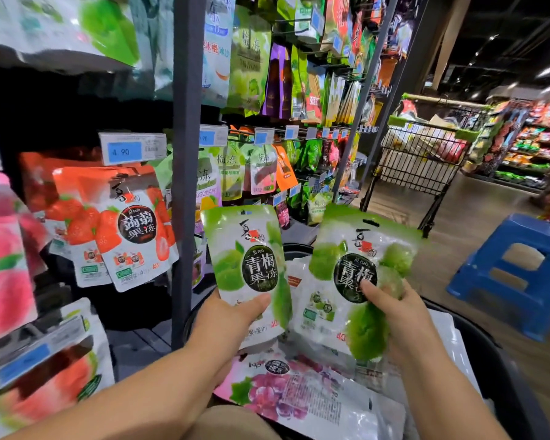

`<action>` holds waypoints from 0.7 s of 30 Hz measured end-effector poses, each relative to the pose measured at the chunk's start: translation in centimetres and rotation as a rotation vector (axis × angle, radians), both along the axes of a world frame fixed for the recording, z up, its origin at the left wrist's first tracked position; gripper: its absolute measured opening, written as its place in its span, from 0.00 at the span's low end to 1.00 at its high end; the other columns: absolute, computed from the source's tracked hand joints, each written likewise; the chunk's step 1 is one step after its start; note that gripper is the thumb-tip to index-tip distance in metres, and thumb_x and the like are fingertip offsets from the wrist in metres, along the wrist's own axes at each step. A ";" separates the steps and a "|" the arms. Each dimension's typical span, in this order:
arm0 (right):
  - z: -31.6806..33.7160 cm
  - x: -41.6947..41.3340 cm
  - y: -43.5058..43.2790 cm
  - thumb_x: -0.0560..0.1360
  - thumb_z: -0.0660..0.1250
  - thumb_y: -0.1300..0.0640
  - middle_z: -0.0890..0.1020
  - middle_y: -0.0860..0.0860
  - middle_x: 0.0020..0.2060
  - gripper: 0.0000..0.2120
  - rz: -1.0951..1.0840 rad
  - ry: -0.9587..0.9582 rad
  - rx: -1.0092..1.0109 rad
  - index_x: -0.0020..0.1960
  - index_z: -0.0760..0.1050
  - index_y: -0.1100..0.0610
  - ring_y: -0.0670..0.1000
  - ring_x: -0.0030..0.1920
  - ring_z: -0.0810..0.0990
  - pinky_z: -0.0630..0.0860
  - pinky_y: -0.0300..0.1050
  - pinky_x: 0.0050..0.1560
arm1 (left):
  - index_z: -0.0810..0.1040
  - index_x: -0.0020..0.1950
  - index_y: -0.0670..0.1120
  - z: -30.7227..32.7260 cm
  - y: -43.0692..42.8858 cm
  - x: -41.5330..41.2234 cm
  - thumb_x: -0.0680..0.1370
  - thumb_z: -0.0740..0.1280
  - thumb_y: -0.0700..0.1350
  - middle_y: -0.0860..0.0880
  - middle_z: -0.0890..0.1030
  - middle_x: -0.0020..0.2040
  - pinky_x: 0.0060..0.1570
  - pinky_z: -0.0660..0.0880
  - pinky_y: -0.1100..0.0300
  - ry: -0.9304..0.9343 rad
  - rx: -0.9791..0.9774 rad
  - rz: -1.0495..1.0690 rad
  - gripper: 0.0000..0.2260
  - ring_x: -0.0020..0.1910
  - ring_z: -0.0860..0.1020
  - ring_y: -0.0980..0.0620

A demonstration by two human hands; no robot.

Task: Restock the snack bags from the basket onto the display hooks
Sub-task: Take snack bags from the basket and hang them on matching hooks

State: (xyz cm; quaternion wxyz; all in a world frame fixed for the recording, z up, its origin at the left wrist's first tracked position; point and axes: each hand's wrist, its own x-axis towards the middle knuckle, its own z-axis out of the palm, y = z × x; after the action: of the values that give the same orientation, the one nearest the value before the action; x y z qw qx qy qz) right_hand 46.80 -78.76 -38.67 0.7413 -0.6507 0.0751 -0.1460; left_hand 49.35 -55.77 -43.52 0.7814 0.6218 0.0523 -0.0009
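Observation:
My left hand (235,315) grips a green plum jelly bag (246,258) by its lower edge and holds it upright. A second green plum jelly bag (356,274) of the same kind is held up in my right hand (397,319), thumb on its front. Both bags hang above the dark basket (496,369), where a purple grape bag (286,395) and other bags lie. On the display hooks to the left hang orange strawberry jelly bags (124,227) under a blue price tag (124,150).
A dark upright post (186,154) divides the hook display. More green, purple and orange bags hang on hooks (261,166) to its right. A wire shopping cart (423,157) stands in the aisle, and a blue plastic stool (518,271) sits on the floor at right.

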 end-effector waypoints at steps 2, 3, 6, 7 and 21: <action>0.1 -0.2 1.0 0.68 0.73 0.61 0.86 0.51 0.37 0.13 0.058 -0.017 -0.005 0.51 0.78 0.57 0.50 0.36 0.85 0.78 0.46 0.35 | 0.83 0.54 0.49 0.7 -0.2 -0.3 0.72 0.76 0.40 0.52 0.87 0.48 0.59 0.77 0.44 -0.014 -0.012 -0.069 0.12 0.52 0.83 0.46; 0.1 -0.2 1.6 0.66 0.73 0.60 0.86 0.52 0.37 0.14 0.079 -0.017 -0.015 0.51 0.78 0.57 0.51 0.36 0.85 0.78 0.46 0.34 | 0.83 0.55 0.49 1.0 -0.3 -0.5 0.73 0.75 0.40 0.52 0.87 0.49 0.59 0.77 0.47 -0.023 -0.027 -0.108 0.12 0.54 0.83 0.47; 0.1 -0.1 2.7 0.69 0.73 0.62 0.84 0.53 0.35 0.10 0.115 -0.010 -0.053 0.49 0.78 0.59 0.52 0.33 0.83 0.77 0.44 0.31 | 0.81 0.59 0.49 2.1 -0.3 -1.0 0.71 0.78 0.45 0.54 0.86 0.52 0.59 0.75 0.51 -0.033 -0.073 -0.163 0.17 0.57 0.82 0.50; 0.1 0.0 3.0 0.71 0.73 0.63 0.84 0.54 0.35 0.08 0.119 -0.006 -0.070 0.49 0.78 0.59 0.52 0.33 0.83 0.77 0.45 0.32 | 0.81 0.60 0.50 2.4 -0.1 -1.2 0.68 0.80 0.49 0.54 0.86 0.53 0.62 0.74 0.49 -0.036 -0.084 -0.170 0.22 0.58 0.81 0.50; 3.2 1.5 8.7 0.71 0.75 0.53 0.87 0.47 0.48 0.17 0.270 -0.077 -0.247 0.58 0.77 0.50 0.48 0.47 0.86 0.79 0.45 0.45 | 0.81 0.57 0.44 5.6 3.8 -1.8 0.73 0.74 0.37 0.46 0.86 0.49 0.58 0.78 0.43 -0.090 -0.160 0.043 0.13 0.50 0.84 0.45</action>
State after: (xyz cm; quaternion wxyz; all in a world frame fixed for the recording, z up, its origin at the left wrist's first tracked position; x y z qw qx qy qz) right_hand 48.32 -70.05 -35.44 0.6710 -0.7349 -0.0600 -0.0779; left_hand 47.56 -51.93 -37.91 0.8300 0.5555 0.0304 0.0395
